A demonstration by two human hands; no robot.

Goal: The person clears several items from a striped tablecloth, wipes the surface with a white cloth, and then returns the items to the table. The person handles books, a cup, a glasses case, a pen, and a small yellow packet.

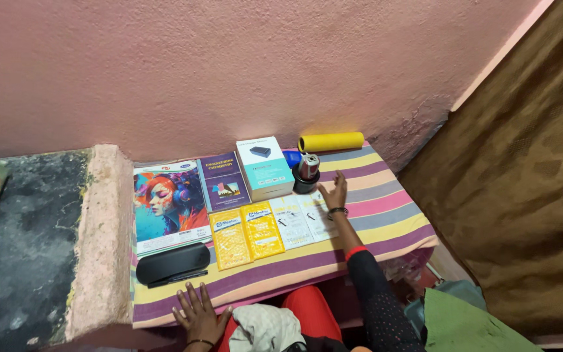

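Striped tablecloth point(386, 215) – woven cloth, matt; wall point(229, 65) rough plaster.

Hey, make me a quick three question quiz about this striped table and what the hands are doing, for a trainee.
1. True or false: the right hand lies flat on the striped cloth beside the black cup.
2. What lies nearest the left hand? A) the yellow roll B) the black case C) the white box
3. How many yellow packets lie side by side in front of the books?

Key:
1. True. The open palm rests on the cloth just right of the cup, holding nothing.
2. B. The hand rests at the table's near edge, just below the case.
3. Two.
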